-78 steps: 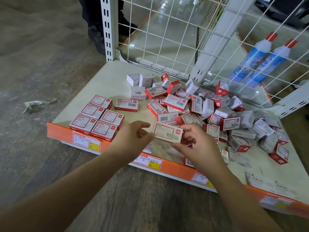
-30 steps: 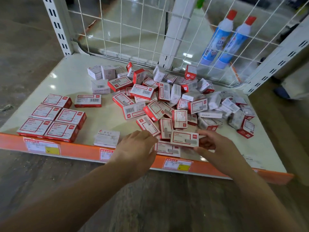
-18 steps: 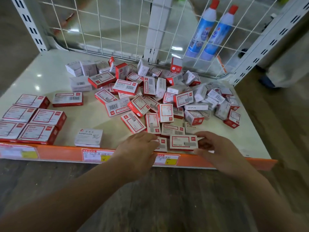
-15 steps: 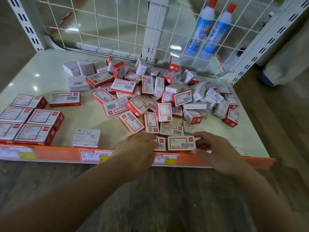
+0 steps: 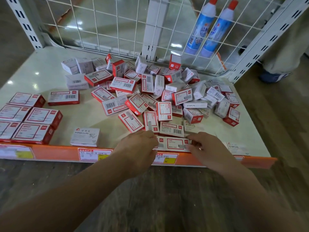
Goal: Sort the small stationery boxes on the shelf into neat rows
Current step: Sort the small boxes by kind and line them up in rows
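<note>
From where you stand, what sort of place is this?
Most likely a shop aisle: an orange shelf edge carrying price labels, a wire-grid back panel, and many small stationery boxes heaped on the shelf.

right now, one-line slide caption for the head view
Both hands square a red-and-white staple box at the orange shelf edge.

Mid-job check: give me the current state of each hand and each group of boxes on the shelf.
Left hand: fingers on the left end of the front-edge box.
Right hand: fingers curled at that box's right end.
Front-edge box: flat, along the shelf lip.
Large boxes: flat, in neat rows, far left.
Paper clips box: flat, alone.
Pile: jumbled, unsorted.
</note>
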Tool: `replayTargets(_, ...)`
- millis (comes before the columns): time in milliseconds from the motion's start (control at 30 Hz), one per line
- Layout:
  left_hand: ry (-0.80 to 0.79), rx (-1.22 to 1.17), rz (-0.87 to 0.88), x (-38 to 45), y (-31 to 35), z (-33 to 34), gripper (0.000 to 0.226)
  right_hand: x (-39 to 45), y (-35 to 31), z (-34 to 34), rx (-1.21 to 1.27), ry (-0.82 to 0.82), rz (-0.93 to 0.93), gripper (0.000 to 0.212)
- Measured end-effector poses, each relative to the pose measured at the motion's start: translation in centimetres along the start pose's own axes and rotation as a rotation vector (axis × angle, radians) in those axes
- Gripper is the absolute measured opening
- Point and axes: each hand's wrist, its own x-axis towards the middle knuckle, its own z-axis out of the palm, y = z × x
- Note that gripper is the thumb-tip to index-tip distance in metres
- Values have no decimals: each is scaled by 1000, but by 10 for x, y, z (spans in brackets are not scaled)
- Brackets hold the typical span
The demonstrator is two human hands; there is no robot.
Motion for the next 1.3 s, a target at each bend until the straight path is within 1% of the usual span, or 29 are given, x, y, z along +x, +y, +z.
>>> replayTargets(100,2,-4,0,0,-1,0,40,1,0,3,-66,4,1,37)
replayTargets(200,6,-4,5,1,-1,0,40,2,0,4,-54,16,20,38)
replayTargets(300,7,-6,13,0,-1,-1,40,6,-1,4,-14,84,55,42)
replayTargets(367,14,3,11,0,-2,-3,40,9,-3,2,18,132,69,38)
replayTargets(500,45,19,-26,-1,-7,-7,38,17,-10,0,31,166,49,40)
replayTargets(633,58,22,-59,-3,-12,-8,40,24,-15,-2,36,142,26,43)
replayTargets(1000,45,1,-56,-4,-16,-6,41,36,-15,-7,10,82,-44,39)
replayTargets(1167,33,-1,-63,-5,-16,-5,43,38,-15,-12,7,25,-69,38)
replayTargets(1300,28,-5,-67,-5,-16,-5,43,40,-16,-11,-14,34,-89,39)
